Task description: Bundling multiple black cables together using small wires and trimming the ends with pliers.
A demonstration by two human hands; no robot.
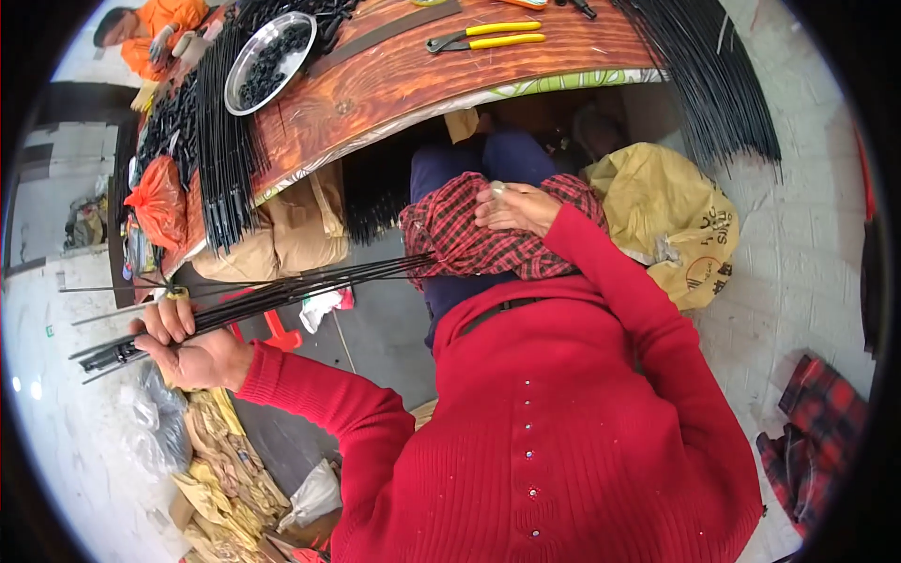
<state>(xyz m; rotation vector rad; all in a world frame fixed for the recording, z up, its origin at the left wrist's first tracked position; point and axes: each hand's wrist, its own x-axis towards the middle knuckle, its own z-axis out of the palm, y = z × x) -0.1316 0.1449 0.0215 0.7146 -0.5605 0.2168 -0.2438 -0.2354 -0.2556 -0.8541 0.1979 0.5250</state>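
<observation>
My left hand (208, 357) is closed around a bundle of thin black rods (310, 280), held out to the left. The far ends of the rods reach to my lap, over the edge of a red-and-black checked cloth (460, 235). One finger of that hand wears a yellowish band. Short black fittings show at the rod ends beside my left hand. My right hand (518, 207) lies over the cloth with its fingers stretched out and nothing in them. Something pale and shiny sits at its thumb tip.
On the wood-patterned table (366, 98) are yellow-handled pliers (488, 38), a metal bowl (298, 28) of small black parts and more black rods (699, 84). A yellow sack (671, 220) lies at my right. An orange-clad person (155, 33) sits at far left.
</observation>
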